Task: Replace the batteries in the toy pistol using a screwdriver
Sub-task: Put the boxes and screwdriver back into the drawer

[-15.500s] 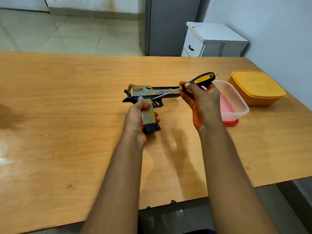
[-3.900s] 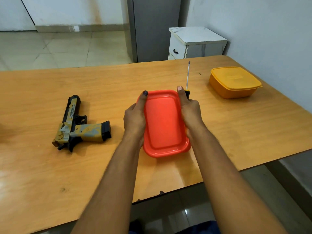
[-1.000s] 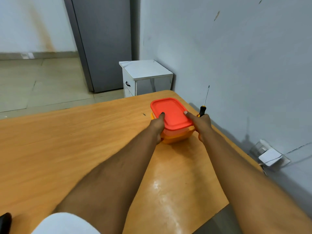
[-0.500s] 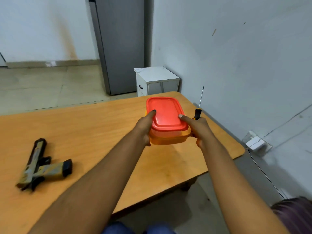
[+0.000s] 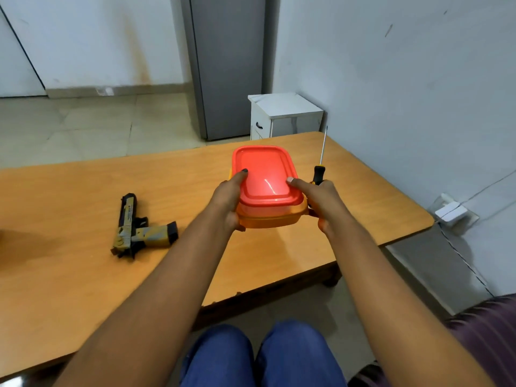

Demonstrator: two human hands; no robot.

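The toy pistol point(image 5: 139, 229), gold and black, lies flat on the wooden table point(image 5: 69, 275) to the left, untouched. My left hand point(image 5: 227, 201) and my right hand point(image 5: 321, 201) hold a stack of two boxes above the table: a clear box with a red lid point(image 5: 266, 174) sitting on an orange box point(image 5: 270, 219). My right hand also pins the screwdriver point(image 5: 319, 169) against the stack, its black and yellow handle in my fingers and its thin shaft pointing up and away. No batteries are visible.
A white bedside cabinet point(image 5: 284, 115) and a grey door point(image 5: 229, 65) stand beyond the table's far edge. The wall runs along the right, with a white power adapter point(image 5: 451, 212) on the floor. My knees in blue trousers point(image 5: 262, 356) are below the table's near edge.
The stacked boxes have come back toward me and slightly left, lifted off the table's far right corner. The view has swung left and the pistol has come further into sight.
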